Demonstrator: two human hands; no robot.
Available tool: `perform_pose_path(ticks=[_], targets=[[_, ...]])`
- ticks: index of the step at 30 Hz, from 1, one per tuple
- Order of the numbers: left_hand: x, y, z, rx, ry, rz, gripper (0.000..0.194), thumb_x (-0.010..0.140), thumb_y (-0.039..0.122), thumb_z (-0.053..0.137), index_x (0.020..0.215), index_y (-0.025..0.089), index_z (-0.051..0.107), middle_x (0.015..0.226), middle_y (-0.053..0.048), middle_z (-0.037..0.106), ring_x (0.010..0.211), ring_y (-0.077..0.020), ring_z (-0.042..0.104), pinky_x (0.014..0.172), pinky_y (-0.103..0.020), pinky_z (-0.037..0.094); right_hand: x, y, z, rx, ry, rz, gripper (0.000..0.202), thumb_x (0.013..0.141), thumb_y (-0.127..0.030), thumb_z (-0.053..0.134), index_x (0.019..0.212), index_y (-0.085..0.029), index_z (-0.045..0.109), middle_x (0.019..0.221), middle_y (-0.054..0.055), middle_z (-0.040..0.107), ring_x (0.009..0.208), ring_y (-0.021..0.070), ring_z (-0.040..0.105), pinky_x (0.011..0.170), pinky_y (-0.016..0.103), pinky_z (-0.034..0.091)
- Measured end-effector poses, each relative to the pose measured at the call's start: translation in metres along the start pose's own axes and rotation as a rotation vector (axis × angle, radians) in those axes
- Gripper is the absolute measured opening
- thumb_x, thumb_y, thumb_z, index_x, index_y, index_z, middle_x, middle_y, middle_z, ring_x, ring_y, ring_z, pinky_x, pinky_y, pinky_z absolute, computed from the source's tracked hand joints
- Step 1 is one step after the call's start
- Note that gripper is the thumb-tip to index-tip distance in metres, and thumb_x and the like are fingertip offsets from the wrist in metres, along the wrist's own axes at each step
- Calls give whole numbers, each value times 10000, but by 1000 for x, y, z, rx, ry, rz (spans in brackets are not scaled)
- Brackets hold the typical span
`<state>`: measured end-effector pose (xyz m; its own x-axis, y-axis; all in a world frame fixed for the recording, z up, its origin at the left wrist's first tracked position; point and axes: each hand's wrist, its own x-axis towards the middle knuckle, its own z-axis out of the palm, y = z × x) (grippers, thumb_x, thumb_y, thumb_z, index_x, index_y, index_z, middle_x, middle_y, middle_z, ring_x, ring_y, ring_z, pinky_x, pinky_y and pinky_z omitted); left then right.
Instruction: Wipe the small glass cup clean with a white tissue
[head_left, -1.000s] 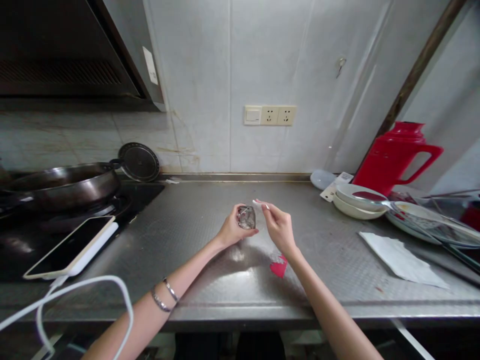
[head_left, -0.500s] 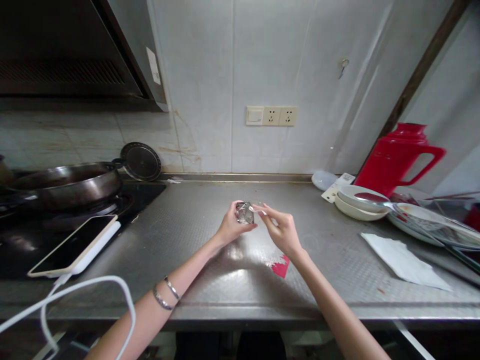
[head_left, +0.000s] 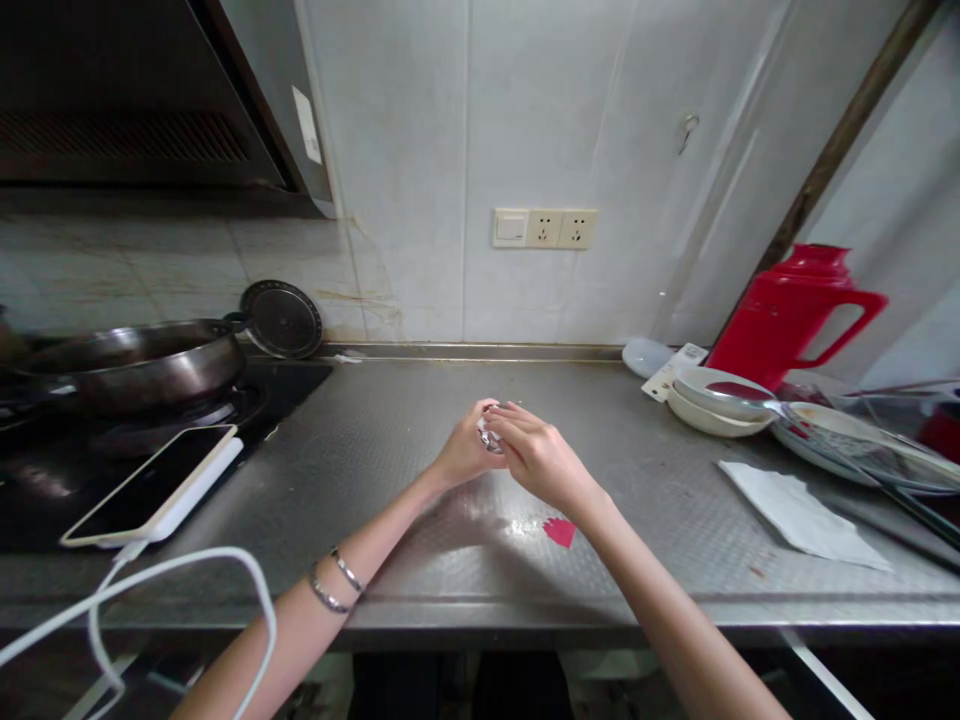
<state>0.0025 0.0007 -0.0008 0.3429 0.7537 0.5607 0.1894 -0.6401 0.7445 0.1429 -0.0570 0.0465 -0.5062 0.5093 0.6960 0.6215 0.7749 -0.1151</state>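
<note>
Over the middle of the steel counter [head_left: 360,520], my left hand [head_left: 466,450] is wrapped round a small clear, shiny glass-like container [head_left: 491,445]. Its exact kind is hard to make out, since my fingers cover most of it. My right hand [head_left: 536,455] lies across the container's top, fingers bent and close together. A bit of something white [head_left: 487,430] shows at those fingertips, mostly hidden. On the counter below my right wrist lies a small red piece [head_left: 559,531] with a jagged edge.
To the left, a steel pan [head_left: 165,365] stands on the black stove, with a phone [head_left: 154,485] and its white cable [head_left: 180,562] nearer me. Stacked bowls [head_left: 712,415], a red thermos [head_left: 780,325], a plate [head_left: 817,455] and a white tissue [head_left: 799,515] are at right.
My right hand has moved left and in over the container, bringing the white thing from beside it to its top. My left hand stays round the container.
</note>
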Motion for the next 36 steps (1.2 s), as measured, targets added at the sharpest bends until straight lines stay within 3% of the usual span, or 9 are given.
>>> perform_pose_path(ticks=[2,5,8,18,24,27,31,36], targets=[[-1,0,1,-5,-15,-31,730,508,156,771,1166,164,456,1102,-88,600,976,-219,587,871,-341,451,-2,0,-1,39,14,23,353,854,-48,381,1033,-200,645,1059,59,695,1059,193,625,1044,436,418],[-1,3,2,-55,-32,-67,692,542,201,774,1152,166,449,1016,-61,614,854,-180,600,752,-292,475,1,9,0,102,138,131,386,845,-71,393,1080,-253,639,1027,9,708,989,183,659,1021,435,449],[0,6,3,-125,-5,-80,661,568,274,786,1133,169,460,951,-41,616,812,-161,596,714,-270,473,6,19,5,108,211,193,369,842,-98,410,1090,-238,645,1082,29,694,1031,205,644,1014,435,457],[3,6,1,-317,35,-230,632,579,295,767,1105,168,442,867,-14,588,605,-98,539,364,-139,380,-11,-7,16,22,236,89,468,822,-10,376,1195,-208,579,1207,90,630,1217,214,512,1060,491,387],[3,4,2,-294,52,-249,576,613,303,739,1087,166,442,872,-23,600,557,-86,526,350,-144,360,-15,-11,14,100,303,101,471,836,-30,389,1212,-250,571,1159,55,660,1129,197,587,1065,482,386],[2,10,3,-291,40,-230,598,585,296,765,1077,166,451,877,-24,609,633,-102,561,443,-157,406,-3,-1,13,147,375,196,425,846,-65,385,1151,-250,617,1140,48,670,1109,205,601,1059,484,390],[2,15,5,-290,55,-205,591,565,277,776,1064,162,481,880,-21,612,714,-123,582,569,-196,454,6,12,19,182,327,288,392,839,-93,408,1099,-261,647,1097,30,690,1059,207,630,1023,451,438],[0,10,6,-284,52,-211,557,586,327,773,1046,169,503,883,-18,622,666,-115,577,547,-207,446,-10,5,26,153,386,238,393,863,-84,387,1133,-242,624,1166,46,655,1120,190,592,1053,455,410]])
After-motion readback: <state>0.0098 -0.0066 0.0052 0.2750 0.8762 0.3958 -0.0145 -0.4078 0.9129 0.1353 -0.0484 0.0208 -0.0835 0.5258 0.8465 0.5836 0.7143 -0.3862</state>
